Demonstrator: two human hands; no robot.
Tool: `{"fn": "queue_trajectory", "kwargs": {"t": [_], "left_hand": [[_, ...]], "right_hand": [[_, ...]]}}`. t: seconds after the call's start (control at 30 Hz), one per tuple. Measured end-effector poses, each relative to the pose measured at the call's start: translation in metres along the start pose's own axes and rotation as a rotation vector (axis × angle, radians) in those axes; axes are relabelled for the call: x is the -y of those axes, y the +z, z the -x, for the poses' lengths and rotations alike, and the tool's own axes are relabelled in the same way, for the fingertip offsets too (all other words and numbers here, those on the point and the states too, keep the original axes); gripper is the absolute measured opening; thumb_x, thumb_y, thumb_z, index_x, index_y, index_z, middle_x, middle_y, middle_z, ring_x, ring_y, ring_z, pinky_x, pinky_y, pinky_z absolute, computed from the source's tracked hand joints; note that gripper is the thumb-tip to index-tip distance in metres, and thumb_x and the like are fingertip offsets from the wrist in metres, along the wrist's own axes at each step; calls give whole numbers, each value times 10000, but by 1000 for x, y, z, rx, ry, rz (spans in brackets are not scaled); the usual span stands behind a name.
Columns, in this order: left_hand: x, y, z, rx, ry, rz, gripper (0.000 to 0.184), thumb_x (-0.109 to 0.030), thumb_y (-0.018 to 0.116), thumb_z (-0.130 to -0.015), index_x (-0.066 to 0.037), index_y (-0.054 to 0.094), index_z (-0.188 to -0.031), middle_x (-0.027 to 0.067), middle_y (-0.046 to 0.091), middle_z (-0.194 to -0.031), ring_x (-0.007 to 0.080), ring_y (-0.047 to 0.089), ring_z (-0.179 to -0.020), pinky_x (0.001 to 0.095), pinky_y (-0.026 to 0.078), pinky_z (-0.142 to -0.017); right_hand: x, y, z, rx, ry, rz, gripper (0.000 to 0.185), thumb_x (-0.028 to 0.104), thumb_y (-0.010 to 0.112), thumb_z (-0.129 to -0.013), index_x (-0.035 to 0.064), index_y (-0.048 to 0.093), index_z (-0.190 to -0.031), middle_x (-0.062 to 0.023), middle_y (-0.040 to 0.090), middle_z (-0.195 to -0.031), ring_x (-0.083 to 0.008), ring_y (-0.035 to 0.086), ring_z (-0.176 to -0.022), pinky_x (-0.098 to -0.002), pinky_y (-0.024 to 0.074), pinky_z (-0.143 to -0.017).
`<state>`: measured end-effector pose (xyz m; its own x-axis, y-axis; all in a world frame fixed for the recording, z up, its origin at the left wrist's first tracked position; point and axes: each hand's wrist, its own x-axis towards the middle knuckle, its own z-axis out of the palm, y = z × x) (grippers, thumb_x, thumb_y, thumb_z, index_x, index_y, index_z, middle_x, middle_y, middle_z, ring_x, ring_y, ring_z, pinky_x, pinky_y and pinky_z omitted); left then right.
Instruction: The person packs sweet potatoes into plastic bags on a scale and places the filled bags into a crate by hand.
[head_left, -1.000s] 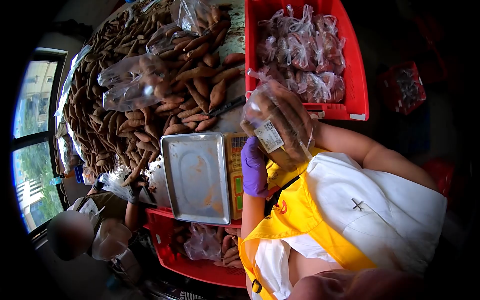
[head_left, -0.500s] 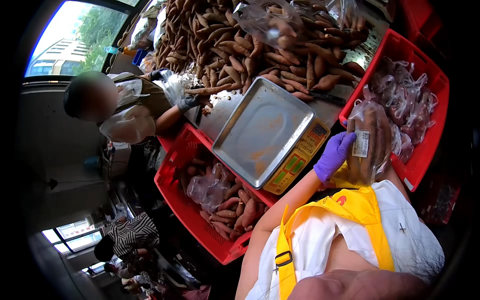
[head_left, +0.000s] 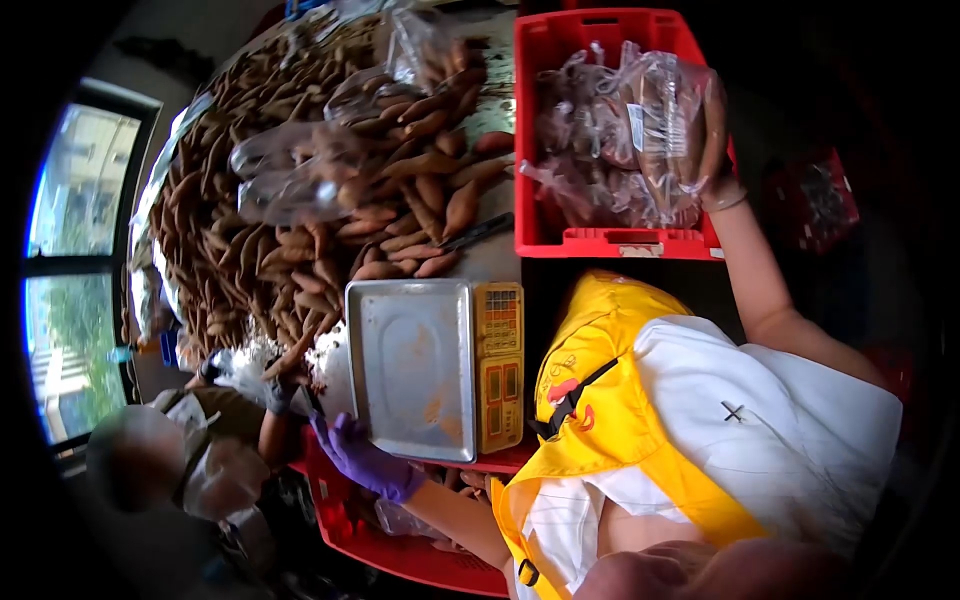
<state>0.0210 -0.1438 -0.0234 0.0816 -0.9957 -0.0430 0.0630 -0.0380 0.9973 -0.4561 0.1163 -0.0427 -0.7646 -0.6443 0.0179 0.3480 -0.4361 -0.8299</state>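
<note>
My left hand (head_left: 362, 458), in a purple glove, reaches out with its fingers apart, beside the lower left corner of the scale's metal tray (head_left: 412, 365). It holds nothing. My right hand (head_left: 722, 188) grips a clear plastic bag of sweet potatoes (head_left: 665, 130) with a white label, over the red crate (head_left: 620, 243) at the top right; the bag partly hides its fingers. Several other bagged sweet potatoes (head_left: 585, 125) lie in that crate. The yellow keypad side of the scale (head_left: 498, 370) faces me.
A large heap of sweet potatoes (head_left: 230, 220) with plastic bags (head_left: 300, 165) on it covers the table. A dark-handled tool (head_left: 478, 232) lies near the table edge. A co-worker's gloved hand (head_left: 280, 390) holds a sweet potato. Another red crate (head_left: 400, 555) stands below the scale.
My left hand has let go of the bag and moved left past the scale, fingers opening. My right hand has carried the bag over the crate. The view has turned.
</note>
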Motion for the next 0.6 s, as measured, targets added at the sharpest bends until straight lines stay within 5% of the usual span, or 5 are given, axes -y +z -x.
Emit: {"fn": "queue_trajectory", "kwargs": {"t": [0.2,0.33,0.4,0.43,0.6], "left_hand": [[47,8,49,127,-164,36,436,-167,520,-936,-39,501,-1352,42,595,-875,117,483,-715,226,398,-674],[31,42,61,183,-134,53,405,-177,522,-948,-48,539,-1332,50,614,-887,118,506,-712,237,420,-685],[24,58,63,238,-86,29,404,-177,515,-958,-46,532,-1339,52,616,-897,116,510,-715,242,424,-697],[16,64,71,250,-106,-20,419,-177,488,-954,-38,511,-1348,62,600,-935,132,512,-815,262,423,-777],[29,67,92,276,-155,-16,401,-166,472,-959,-40,521,-1337,66,597,-926,135,517,-794,262,430,-780]], "right_hand": [[-3,-98,-23,-173,-50,-234,342,263,597,-943,13,630,-1175,-89,670,-1066,-213,624,-964,-290,472,-902],[-63,-91,-41,-485,40,508,327,277,585,-951,6,651,-1122,-71,684,-1032,-173,615,-925,-284,473,-866],[-132,-99,-56,-604,-127,545,303,256,596,-949,21,656,-1132,-35,666,-1037,-130,579,-925,-287,468,-849],[-141,-100,-59,-590,-39,483,285,240,594,-948,23,664,-1119,-32,670,-1020,-126,584,-920,-278,469,-838],[-203,-106,-56,-369,205,252,296,196,591,-950,39,615,-1199,-33,657,-1072,-126,587,-951,-271,466,-834]]}}
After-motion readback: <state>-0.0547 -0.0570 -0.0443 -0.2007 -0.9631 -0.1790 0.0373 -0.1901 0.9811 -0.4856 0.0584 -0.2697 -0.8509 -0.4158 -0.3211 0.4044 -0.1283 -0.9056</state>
